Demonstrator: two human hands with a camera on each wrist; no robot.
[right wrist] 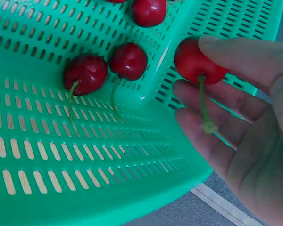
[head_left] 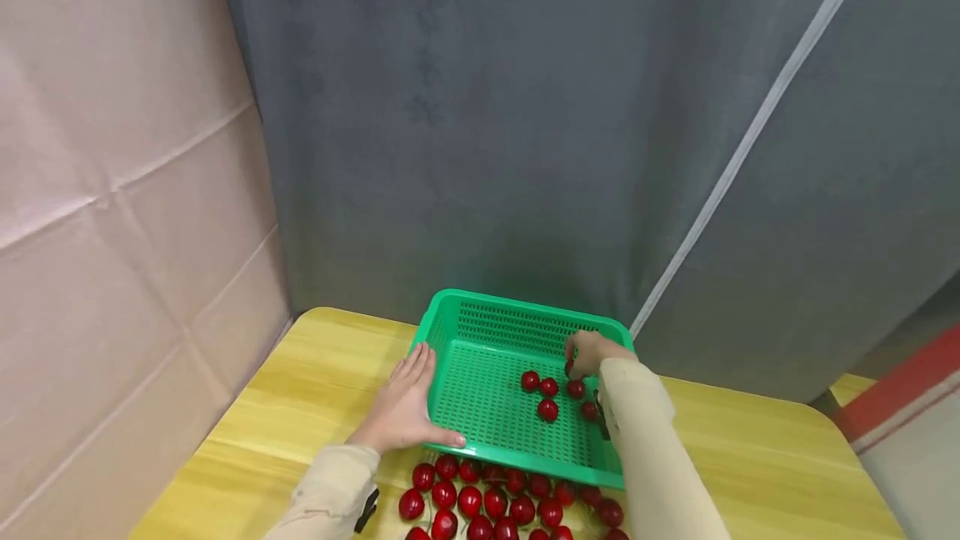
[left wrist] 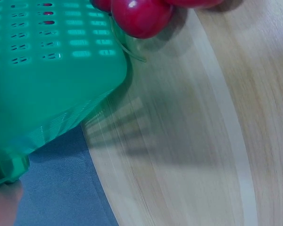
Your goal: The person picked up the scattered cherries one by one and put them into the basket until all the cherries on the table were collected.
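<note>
Over basket (head_left: 480,311) far-right corner: right hand (head_left: 588,352) pinching a cherry (right wrist: 198,61), five cherries on basket floor. Left hand (head_left: 405,407) flat, fingers straight, against basket's left rim on tabletop (head_left: 300,390).

My left hand (head_left: 405,407) lay flat against the basket (head_left: 480,307); my right hand (head_left: 592,354) seemingly pinched a cherry (head_left: 568,367) inside.

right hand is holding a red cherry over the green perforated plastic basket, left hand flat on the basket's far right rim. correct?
Not quite. The left hand lies against the near left side of the green perforated plastic basket, not the far right rim; the head view shows this. The right hand does pinch a red cherry over the basket.
</note>
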